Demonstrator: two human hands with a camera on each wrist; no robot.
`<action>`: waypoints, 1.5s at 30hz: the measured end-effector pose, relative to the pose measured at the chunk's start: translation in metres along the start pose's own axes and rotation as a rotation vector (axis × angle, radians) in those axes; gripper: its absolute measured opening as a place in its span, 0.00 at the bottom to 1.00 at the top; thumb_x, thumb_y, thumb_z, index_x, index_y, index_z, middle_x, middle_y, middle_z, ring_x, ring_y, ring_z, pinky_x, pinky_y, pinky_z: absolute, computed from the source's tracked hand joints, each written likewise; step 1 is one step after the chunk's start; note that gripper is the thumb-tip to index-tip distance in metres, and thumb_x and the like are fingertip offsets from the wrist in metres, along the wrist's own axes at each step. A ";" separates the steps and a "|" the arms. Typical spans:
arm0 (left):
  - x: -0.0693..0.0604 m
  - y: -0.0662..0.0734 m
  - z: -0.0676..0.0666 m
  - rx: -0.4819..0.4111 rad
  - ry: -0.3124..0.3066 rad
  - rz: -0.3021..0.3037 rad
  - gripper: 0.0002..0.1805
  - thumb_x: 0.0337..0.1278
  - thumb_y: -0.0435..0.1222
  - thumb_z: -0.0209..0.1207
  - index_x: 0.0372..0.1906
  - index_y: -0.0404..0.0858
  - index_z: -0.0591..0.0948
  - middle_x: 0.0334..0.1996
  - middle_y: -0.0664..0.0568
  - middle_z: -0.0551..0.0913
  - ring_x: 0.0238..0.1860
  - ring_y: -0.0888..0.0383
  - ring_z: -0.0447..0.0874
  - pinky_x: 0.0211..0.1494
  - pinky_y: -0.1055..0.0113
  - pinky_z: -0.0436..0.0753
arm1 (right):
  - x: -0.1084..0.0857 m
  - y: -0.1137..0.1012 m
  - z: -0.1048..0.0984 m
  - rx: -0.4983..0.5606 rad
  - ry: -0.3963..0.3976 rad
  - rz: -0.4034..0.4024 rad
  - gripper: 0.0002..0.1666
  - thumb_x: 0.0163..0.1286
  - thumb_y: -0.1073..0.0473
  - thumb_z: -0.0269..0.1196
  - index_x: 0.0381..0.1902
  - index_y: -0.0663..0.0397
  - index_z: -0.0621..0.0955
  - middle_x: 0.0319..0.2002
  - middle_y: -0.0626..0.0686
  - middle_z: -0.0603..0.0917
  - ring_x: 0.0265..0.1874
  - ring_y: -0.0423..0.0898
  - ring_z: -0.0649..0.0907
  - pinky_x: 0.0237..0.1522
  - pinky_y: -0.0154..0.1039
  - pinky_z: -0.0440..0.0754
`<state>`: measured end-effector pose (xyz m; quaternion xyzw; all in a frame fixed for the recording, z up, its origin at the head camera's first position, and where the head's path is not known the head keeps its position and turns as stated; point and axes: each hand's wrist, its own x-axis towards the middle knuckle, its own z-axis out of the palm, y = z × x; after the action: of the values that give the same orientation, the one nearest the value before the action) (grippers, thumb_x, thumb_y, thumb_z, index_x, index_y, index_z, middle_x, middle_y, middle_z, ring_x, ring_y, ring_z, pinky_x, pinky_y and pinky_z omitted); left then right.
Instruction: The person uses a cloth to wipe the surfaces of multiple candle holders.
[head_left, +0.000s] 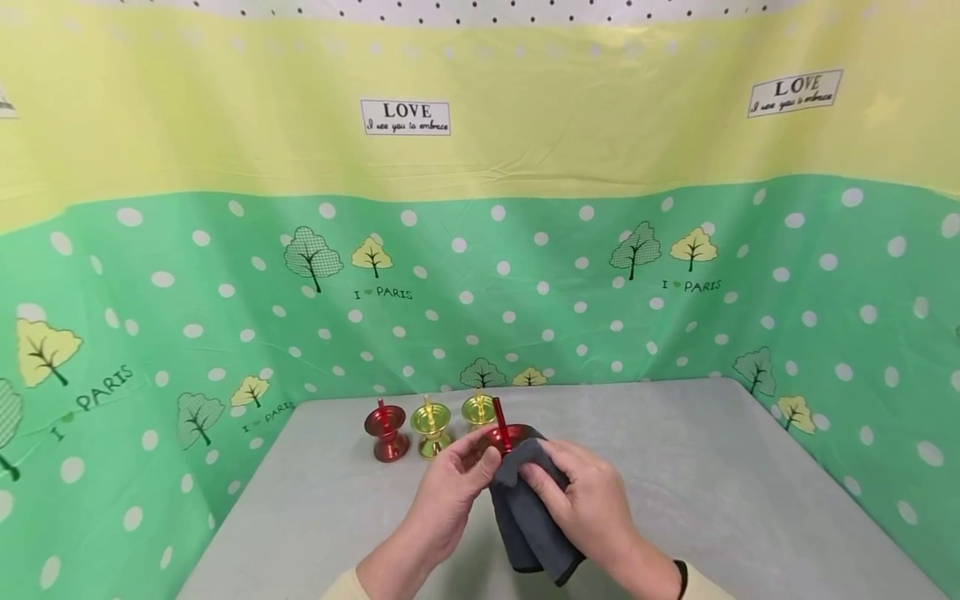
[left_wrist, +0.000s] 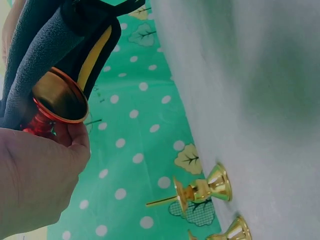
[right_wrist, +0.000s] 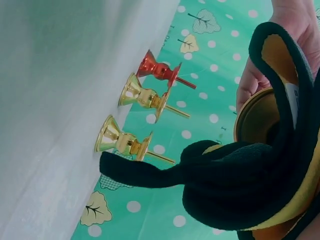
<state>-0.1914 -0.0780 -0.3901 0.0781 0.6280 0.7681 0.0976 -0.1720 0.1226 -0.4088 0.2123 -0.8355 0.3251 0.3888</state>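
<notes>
Upright between the two hands stands a red metal candle holder (head_left: 502, 425) with a thin stem rising from its dish, lifted off the table. My left hand (head_left: 448, 492) grips it from the left side, thumb near the dish. A dark grey cloth (head_left: 528, 512) is pinched in my right hand (head_left: 596, 500) and lies against the dish's right side. The cloth's loose end hangs below. In the left wrist view, the hollow golden underside of the base (left_wrist: 62, 95) faces the camera. Cloth folds hide much of the holder in the right wrist view.
A second red candle holder (head_left: 387, 431) and two gold ones, a nearer one (head_left: 431, 421) and a farther one (head_left: 477, 409), stand in a row on the grey tabletop (head_left: 712, 483). Patterned green and yellow curtains (head_left: 555, 283) enclose the table's back and sides.
</notes>
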 end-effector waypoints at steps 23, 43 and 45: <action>0.003 0.000 -0.007 0.007 -0.027 0.016 0.35 0.78 0.50 0.60 0.77 0.32 0.71 0.66 0.42 0.85 0.56 0.61 0.87 0.64 0.65 0.84 | 0.003 0.005 0.002 0.080 -0.033 0.045 0.15 0.67 0.52 0.77 0.50 0.43 0.92 0.46 0.47 0.94 0.42 0.41 0.92 0.41 0.40 0.91; -0.001 0.006 -0.001 0.025 0.047 0.048 0.36 0.75 0.52 0.60 0.74 0.31 0.74 0.61 0.42 0.89 0.54 0.60 0.90 0.64 0.63 0.86 | 0.007 0.001 -0.005 0.048 0.013 -0.018 0.16 0.66 0.52 0.77 0.52 0.45 0.92 0.45 0.48 0.94 0.41 0.41 0.92 0.40 0.40 0.91; -0.003 0.007 0.001 0.066 0.047 0.068 0.37 0.75 0.52 0.61 0.77 0.33 0.73 0.66 0.39 0.85 0.59 0.58 0.88 0.67 0.62 0.85 | 0.006 0.001 -0.004 -0.086 0.091 -0.111 0.20 0.68 0.45 0.76 0.51 0.50 0.92 0.45 0.52 0.94 0.42 0.46 0.93 0.40 0.45 0.92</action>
<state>-0.1884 -0.0788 -0.3832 0.0846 0.6519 0.7516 0.0540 -0.1743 0.1259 -0.4020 0.2265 -0.8170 0.2763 0.4526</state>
